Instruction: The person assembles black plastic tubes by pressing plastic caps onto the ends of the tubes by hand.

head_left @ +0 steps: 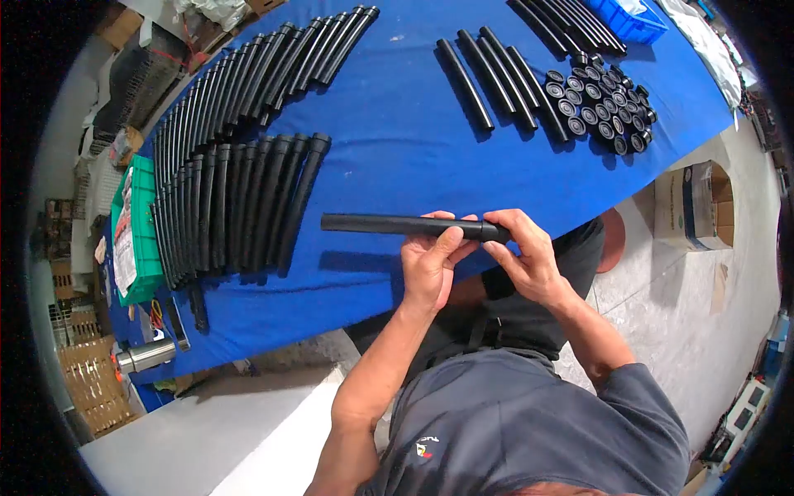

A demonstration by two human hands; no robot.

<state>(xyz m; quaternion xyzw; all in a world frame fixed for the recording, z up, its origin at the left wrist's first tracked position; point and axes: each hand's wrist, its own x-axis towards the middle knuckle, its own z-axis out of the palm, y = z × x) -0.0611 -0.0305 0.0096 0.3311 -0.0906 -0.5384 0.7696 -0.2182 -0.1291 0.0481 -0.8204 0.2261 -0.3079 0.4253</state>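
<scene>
A black tube (380,223) is held level above the front part of the blue table, its plain end pointing left. My left hand (432,264) is closed round the tube from below, near its right part. At the tube's right end, the fingers of my right hand (525,252) grip a wider black cap (494,233), which sits on the tube's end. Left of my hands, rows of black tubes with wider ends (273,190) lie side by side. Beyond my right hand are loose round black caps (605,107) in a pile, next to several plain black tubes (496,74).
The blue cloth (389,149) covers the table. A green crate (145,240) stands at the left edge, near a metal cylinder (149,355). A blue bin (633,25) is at the far right. An open cardboard box (691,207) stands on the floor at the right.
</scene>
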